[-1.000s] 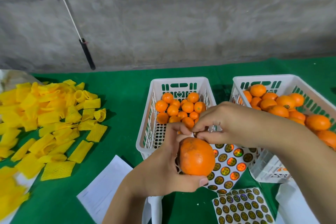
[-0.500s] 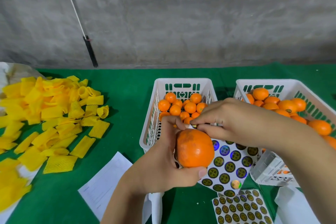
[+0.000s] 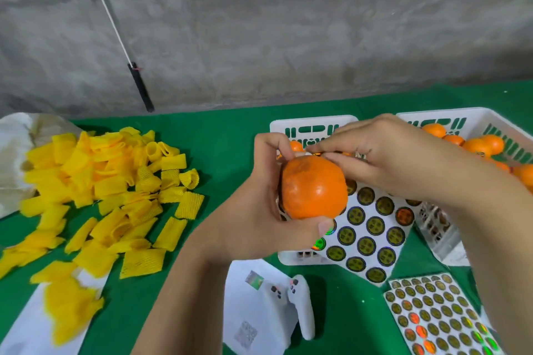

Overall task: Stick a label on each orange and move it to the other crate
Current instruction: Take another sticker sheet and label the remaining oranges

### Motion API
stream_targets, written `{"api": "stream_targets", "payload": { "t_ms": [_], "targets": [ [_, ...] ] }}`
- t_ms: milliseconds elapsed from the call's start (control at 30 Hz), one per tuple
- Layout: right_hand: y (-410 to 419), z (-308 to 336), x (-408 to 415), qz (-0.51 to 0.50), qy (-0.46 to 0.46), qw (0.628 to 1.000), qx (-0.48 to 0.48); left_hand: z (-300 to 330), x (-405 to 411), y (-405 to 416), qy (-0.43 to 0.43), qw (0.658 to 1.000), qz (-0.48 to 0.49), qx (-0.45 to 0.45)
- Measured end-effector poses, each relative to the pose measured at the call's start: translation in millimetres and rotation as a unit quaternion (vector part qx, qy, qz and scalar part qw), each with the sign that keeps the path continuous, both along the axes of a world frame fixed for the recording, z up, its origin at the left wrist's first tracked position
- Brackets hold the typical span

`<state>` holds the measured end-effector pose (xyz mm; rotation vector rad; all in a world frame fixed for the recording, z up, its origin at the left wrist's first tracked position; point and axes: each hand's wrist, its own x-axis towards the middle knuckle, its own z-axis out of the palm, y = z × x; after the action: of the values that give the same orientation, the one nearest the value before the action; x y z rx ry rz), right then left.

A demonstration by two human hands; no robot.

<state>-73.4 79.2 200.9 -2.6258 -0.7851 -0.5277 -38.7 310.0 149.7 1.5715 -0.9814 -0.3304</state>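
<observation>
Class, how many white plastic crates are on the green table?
2: one white plastic crate behind the held orange, another at the right edge. Hands hide parts.

Left hand (image 3: 259, 219) is curled around the orange (image 3: 314, 187); right hand (image 3: 383, 158) is pinched at its top.

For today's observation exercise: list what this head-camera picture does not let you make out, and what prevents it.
- Label on the orange: hidden under the right hand fingertips, head view.
- Left crate contents: blocked by both hands.
- Right crate: cut off by the right edge.
- Sticker sheet print: too small.
</observation>
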Motion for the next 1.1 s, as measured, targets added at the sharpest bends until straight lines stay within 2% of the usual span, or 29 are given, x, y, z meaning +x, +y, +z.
{"api": "stream_targets", "payload": {
  "t_ms": [167, 367, 633, 767, 900, 1100],
  "targets": [
    [21.6, 1.6, -6.6, -0.011, -0.006, 0.996, 0.087, 20.8, -5.7, 20.8, -0.029, 1.000, 0.002, 0.009],
    [20.0, 33.1, -13.9, -0.008, 0.044, 0.999, 0.027, 47.8, -15.9, 22.8, -0.063, 0.997, 0.020, 0.041],
    [-10.1, 71.4, -26.3, 0.011, -0.074, 0.997, 0.026, 87.3, -29.2, -11.9, -0.126, 0.991, 0.041, -0.007],
    [-23.0, 72.4, -30.8, 0.014, -0.092, 0.994, 0.051, 95.9, -33.8, -27.2, -0.157, 0.986, 0.055, -0.006],
    [-32.8, 73.6, -34.9, 0.004, -0.081, 0.996, 0.041, 94.7, -33.6, -39.5, -0.162, 0.985, 0.054, -0.006],
    [-49.6, 84.1, -36.4, 0.009, -0.005, 1.000, -0.017, 89.7, -33.0, -51.4, -0.138, 0.990, 0.014, 0.017]
  ]
}}
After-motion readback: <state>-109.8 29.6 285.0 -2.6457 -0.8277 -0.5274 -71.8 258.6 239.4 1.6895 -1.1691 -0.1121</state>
